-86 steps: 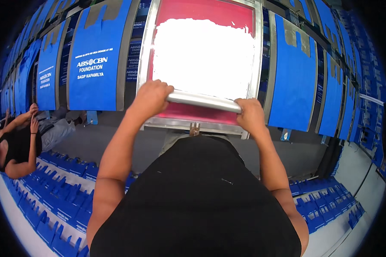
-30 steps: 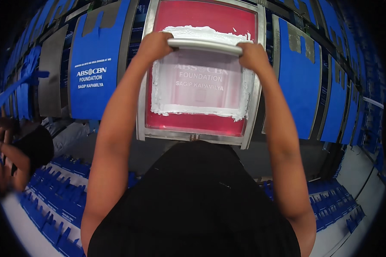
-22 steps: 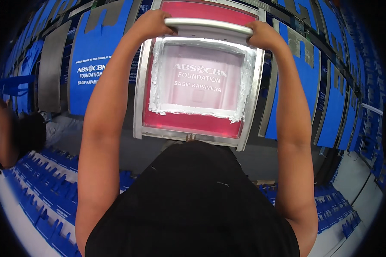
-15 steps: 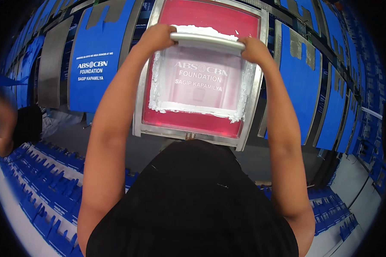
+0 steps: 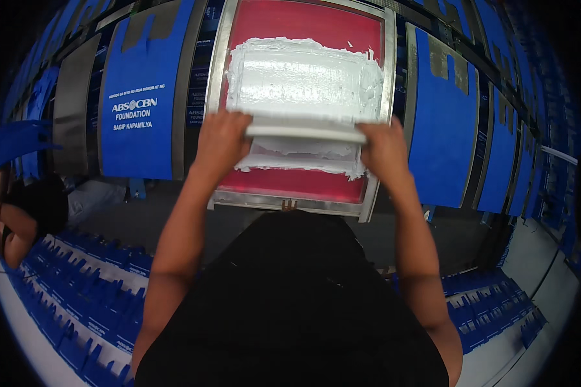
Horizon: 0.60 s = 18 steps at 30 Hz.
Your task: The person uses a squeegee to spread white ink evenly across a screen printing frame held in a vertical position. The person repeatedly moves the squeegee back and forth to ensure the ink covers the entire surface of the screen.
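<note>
A screen-printing frame [image 5: 388,84] with a metal border and red mesh [image 5: 310,19] lies in front of me. White ink [image 5: 290,74] coats the middle of the mesh in a thick, ragged-edged layer. Across the lower part of the ink lies a long white squeegee [image 5: 306,132]. My left hand [image 5: 224,138] is wrapped round its left end, and my right hand [image 5: 385,145] grips its right end. Below the squeegee the ink is thinner, with a thicker ridge near the bottom of the mesh. Any print beneath the ink is hidden.
Blue bags [image 5: 139,97] with cut-out handles lie flat on metal boards to the left, and more blue bags [image 5: 442,122] to the right. Rows of blue bags [image 5: 103,277] cover white surfaces behind me. Another person's arm [image 5: 19,229] shows at the far left, near a raised blue bag.
Both my hands have drawn the squeegee from the top of the inked area down toward me. White ink now covers the lettering that showed through the mesh. The other person has lifted a blue bag.
</note>
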Tool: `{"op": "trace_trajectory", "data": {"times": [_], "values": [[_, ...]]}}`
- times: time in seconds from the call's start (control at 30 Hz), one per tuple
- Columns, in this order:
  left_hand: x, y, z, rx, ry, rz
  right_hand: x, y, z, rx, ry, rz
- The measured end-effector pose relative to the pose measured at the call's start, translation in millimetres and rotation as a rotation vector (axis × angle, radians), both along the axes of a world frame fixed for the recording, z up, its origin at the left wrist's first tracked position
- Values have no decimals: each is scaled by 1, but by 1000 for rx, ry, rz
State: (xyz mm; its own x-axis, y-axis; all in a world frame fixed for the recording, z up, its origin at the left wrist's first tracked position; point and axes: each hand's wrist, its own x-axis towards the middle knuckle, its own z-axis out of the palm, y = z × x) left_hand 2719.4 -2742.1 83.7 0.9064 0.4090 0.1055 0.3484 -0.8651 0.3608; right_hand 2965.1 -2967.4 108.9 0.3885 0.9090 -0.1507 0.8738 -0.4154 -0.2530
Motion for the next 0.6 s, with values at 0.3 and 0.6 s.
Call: {"op": "trace_trajectory", "data": {"times": [0.3,0.6], "values": [[10,11,-59,29,40,24,-2,22,-65,-73,-151,57],[-48,-57,-8,-201,96,23,-61,-42,-2,-134,139,-48]]}}
